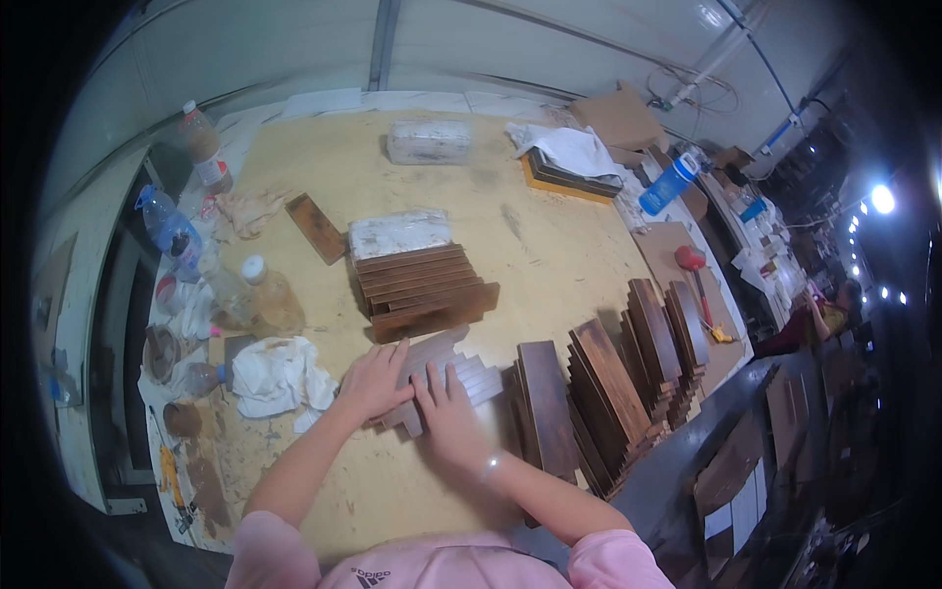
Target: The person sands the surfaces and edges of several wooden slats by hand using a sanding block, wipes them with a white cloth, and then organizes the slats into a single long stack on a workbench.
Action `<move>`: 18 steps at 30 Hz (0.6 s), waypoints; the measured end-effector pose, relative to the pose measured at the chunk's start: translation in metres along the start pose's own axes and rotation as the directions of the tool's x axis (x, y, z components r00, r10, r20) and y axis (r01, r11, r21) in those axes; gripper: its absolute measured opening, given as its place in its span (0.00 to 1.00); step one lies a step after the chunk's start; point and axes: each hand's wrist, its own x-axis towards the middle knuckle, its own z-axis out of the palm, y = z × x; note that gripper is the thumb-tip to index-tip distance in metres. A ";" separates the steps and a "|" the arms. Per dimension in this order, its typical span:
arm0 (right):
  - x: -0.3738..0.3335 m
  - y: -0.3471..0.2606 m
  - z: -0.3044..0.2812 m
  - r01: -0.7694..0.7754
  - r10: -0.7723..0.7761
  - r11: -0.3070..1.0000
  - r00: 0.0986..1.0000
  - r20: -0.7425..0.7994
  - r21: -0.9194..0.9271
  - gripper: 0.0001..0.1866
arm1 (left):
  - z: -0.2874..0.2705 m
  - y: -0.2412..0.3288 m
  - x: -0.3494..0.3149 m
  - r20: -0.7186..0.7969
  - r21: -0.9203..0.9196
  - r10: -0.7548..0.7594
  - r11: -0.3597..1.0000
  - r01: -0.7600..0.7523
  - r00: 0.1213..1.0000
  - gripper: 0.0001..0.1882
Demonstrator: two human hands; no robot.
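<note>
My left hand (376, 383) lies with fingers stretched on the left part of a grey-brown wooden panel made of strips with stepped ends (476, 381). My right hand (446, 412) rests on the same panel, palm down and fingers apart, its wrist wearing a bracelet. Both hands press on the panel and hide part of it. Just beyond them, a row of dark brown wooden blocks (422, 280) leans against a white wrapped block (400, 234). To the right of my right hand stand several dark wooden pieces with stepped edges (549, 407), set on edge.
Bottles (275, 294) and a crumpled white cloth (280, 378) crowd the table's left side. A single brown board (316, 228) lies farther back. At the right are a blue bottle (670, 185) and a red-headed mallet (692, 259). Another person (834, 314) is at the far right.
</note>
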 end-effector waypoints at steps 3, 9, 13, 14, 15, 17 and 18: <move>0.004 0.013 -0.004 -0.032 0.031 0.997 0.999 -0.010 -0.076 0.41 | -0.008 -0.001 0.020 -0.161 0.089 0.187 0.981 -0.174 0.969 0.40; -0.073 -0.004 -0.116 -0.256 0.325 0.915 0.925 -0.194 0.311 0.41 | -0.020 0.066 -0.031 -0.071 -0.660 -0.094 0.751 0.023 0.993 0.29; -0.151 0.017 -0.119 -0.571 0.730 0.651 0.650 -0.209 0.500 0.36 | 0.034 0.119 -0.084 0.442 -0.871 -0.028 0.224 0.437 0.897 0.23; -0.155 0.022 -0.122 -0.571 0.763 0.515 0.645 -0.038 0.639 0.34 | 0.047 0.133 -0.088 0.534 -0.837 -0.027 0.123 0.533 0.845 0.19; -0.158 0.032 -0.121 -0.568 0.756 0.350 0.641 0.133 0.745 0.33 | 0.063 0.140 -0.089 0.562 -0.825 0.006 0.077 0.560 0.827 0.19; -0.172 0.061 -0.096 -0.462 0.651 0.091 0.698 0.299 0.882 0.28 | 0.093 0.153 -0.090 0.613 -0.788 0.081 -0.016 0.616 0.786 0.19; -0.176 0.070 -0.090 -0.457 0.618 0.039 0.710 0.338 0.889 0.27 | 0.097 0.160 -0.091 0.596 -0.799 0.089 -0.033 0.600 0.798 0.19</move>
